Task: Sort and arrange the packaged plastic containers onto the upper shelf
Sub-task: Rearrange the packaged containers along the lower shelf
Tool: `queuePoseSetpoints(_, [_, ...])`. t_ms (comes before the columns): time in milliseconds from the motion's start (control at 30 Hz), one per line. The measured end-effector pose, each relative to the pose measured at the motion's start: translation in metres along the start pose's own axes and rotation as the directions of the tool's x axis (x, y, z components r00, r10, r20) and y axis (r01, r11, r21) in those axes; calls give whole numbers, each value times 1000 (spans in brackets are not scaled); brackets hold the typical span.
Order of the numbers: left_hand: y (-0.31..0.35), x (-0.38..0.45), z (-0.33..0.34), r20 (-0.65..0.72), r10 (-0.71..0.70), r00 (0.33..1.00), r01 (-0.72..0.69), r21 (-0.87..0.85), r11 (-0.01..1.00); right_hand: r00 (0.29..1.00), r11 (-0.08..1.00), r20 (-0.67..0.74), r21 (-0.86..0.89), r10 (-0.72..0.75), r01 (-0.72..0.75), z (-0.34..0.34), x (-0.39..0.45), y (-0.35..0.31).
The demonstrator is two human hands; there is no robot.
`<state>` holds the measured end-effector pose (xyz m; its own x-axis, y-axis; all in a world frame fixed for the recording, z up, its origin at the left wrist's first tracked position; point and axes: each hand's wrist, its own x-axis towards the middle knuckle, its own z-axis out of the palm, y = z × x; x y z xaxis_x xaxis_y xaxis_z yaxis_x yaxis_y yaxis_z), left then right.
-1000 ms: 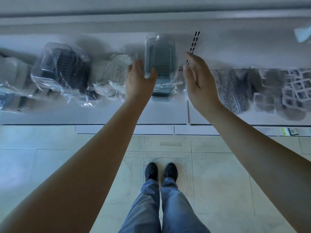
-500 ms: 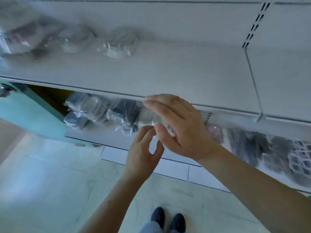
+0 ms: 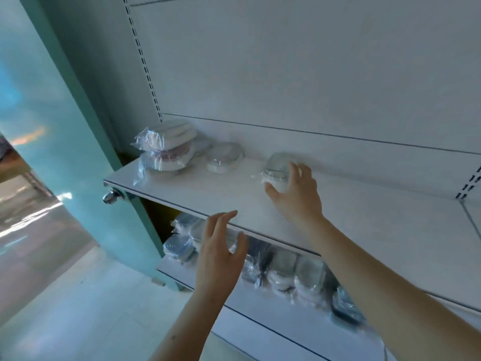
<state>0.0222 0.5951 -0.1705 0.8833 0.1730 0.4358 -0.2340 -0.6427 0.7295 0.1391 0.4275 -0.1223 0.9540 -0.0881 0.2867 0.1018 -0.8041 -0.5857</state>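
My right hand (image 3: pixel 295 195) grips a small wrapped plastic container (image 3: pixel 277 170) that stands on the white upper shelf (image 3: pixel 197 196). Thumb and fingers curl round its near side. My left hand (image 3: pixel 220 243) hangs empty in front of the shelf's front edge, fingers relaxed and spread. Further left on the same shelf stand a round wrapped container (image 3: pixel 223 158) and a stack of wrapped containers (image 3: pixel 166 148). On the lower shelf (image 3: pixel 260 311) lies a row of several wrapped containers (image 3: pixel 296 276), partly hidden behind my left hand.
A teal door (image 3: pixel 62 126) with a metal knob (image 3: pixel 112 196) stands close to the shelf's left end. The white back panel (image 3: pixel 312 74) rises behind the upper shelf. Pale floor tiles (image 3: pixel 78 308) lie below at left.
My view has swung up from the lower shelf to the upper one. My right hand has risen onto the upper shelf with a small container; my left hand has let go and come away empty.
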Motion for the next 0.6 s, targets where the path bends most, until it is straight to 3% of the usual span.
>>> queuePoseSetpoints(200, [-42, 76, -16, 49, 7, 999, -9, 43, 999, 968, 953, 20, -183, 250, -242, 48, 60, -24])
queuePoseSetpoints(300, [-57, 123, -14, 53, 1, 999, -5, 64, 998, 981, 969, -18, -155, 193, -193, 64, 67, -29])
queuePoseSetpoints(400, [-66, 169, 4, 75, -23, 997, 13, 133, 991, 995, 981, 29, -171, 96, -90, 72, 62, -30])
queuePoseSetpoints(600, [-68, 218, 43, 118, -157, 981, 94, 419, 903, 994, 977, 63, -199, 90, -76, 60, 57, -25])
